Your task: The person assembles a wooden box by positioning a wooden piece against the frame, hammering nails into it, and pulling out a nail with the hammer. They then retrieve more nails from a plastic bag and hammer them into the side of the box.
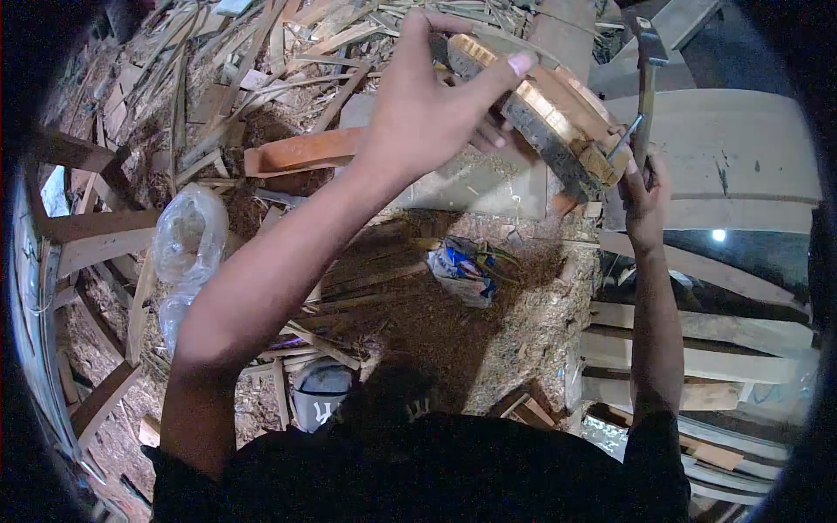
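Observation:
My left hand (427, 122) grips a curved wooden piece (545, 105) near its upper left end, thumb over the top edge. The piece slants down to the right and has a pale cut face with a dark, rough underside. Fingers of my right hand (645, 196) are wrapped around the handle of a hammer (646, 83), which stands upright with its metal head at the top. Those fingertips lie right by the lower right end of the wood. At that end a thin metal nail (626, 136) sticks up at a slant.
Wood strips and offcuts (331, 44) pile up at the back left. A reddish curved board (305, 150) lies behind my left forearm. Sawdust (532, 349) covers the floor, with a crumpled plastic packet (462, 270) on it. Large curved wooden parts (732, 157) stand at right, a wooden frame (96, 244) at left.

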### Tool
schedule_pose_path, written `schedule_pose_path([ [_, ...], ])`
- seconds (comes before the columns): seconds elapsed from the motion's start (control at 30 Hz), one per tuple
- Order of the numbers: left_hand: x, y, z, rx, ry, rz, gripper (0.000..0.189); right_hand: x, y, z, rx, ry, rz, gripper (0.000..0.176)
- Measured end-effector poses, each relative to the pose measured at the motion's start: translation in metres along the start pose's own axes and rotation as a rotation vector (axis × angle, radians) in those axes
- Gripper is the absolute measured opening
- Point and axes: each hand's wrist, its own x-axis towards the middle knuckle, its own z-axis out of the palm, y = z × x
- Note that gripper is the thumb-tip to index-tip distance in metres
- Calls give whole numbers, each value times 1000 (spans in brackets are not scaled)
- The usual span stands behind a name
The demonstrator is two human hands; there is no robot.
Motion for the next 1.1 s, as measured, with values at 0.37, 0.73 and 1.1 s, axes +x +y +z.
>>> schedule_pose_path([
  [0.37, -3, -14, 8, 118, 118, -46, 66, -32, -17, 11, -177, -172, -285, 29],
  [0.73, -22, -15, -1, 170, 124, 71, 60, -47, -19, 32, -248, -191, -315, 30],
  [1.1, -32, 0, 4, 142, 204, 313, 58, -60, -26, 47, -238, 52, -211, 20],
])
